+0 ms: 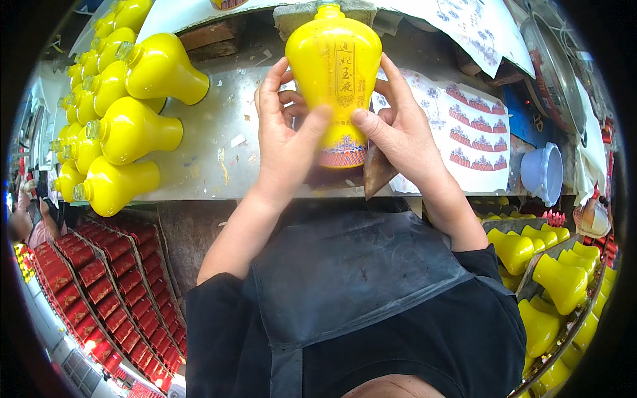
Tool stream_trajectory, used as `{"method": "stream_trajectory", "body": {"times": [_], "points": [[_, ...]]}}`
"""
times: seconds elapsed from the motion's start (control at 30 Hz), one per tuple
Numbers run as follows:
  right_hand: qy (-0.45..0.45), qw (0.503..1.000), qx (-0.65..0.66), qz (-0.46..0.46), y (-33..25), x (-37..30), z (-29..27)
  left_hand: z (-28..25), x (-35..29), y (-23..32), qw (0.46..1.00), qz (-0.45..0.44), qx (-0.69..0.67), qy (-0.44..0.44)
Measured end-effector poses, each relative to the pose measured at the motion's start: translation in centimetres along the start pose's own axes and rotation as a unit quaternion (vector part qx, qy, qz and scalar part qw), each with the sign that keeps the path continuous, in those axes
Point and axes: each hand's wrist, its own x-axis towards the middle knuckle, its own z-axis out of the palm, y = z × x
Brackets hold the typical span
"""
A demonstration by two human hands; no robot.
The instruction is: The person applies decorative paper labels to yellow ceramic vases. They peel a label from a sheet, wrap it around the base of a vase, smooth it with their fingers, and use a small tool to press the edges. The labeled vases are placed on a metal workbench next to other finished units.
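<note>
Between my two hands is a yellow vase-shaped bottle (335, 60), its neck pointing away from me. It bears a printed panel down its front and a blue-and-red building pattern around the base. My left hand (284, 126) curves round the bottle's left side, the thumb on its lower front. From the right, my right hand (401, 123) grips it, the thumb pressed near the base. A brown wedge-shaped piece (377, 172) lies against the base by my right hand. The bottle's top end meets a grey folded cloth (292, 20).
Several yellow bottles (142, 129) lie stacked at the table's left. Printed pattern sheets (474, 132) spread on the right, beside a pale blue bucket (542, 174). Crates of red pieces (99, 278) stand lower left; racks of yellow bottles (561, 285) stand lower right. A person (43, 219) is at far left.
</note>
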Motion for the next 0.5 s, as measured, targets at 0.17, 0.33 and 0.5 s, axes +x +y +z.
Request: {"method": "stream_trajectory", "body": {"times": [0.17,0.33,0.5], "points": [[0.01,1.0,0.011,-0.006,-0.01,0.03,0.23,0.08,-0.39,-0.75,0.999,-0.012,-0.039,-0.019],[-0.002,1.0,0.015,0.021,0.02,-0.28,-0.06,-0.43,-0.48,-0.92,0.999,-0.002,-0.01,-0.048],[0.001,0.997,0.072,0.012,-0.29,-0.02,-0.16,-0.24,-0.53,-0.07,0.997,-0.026,-0.058,-0.046]]}}
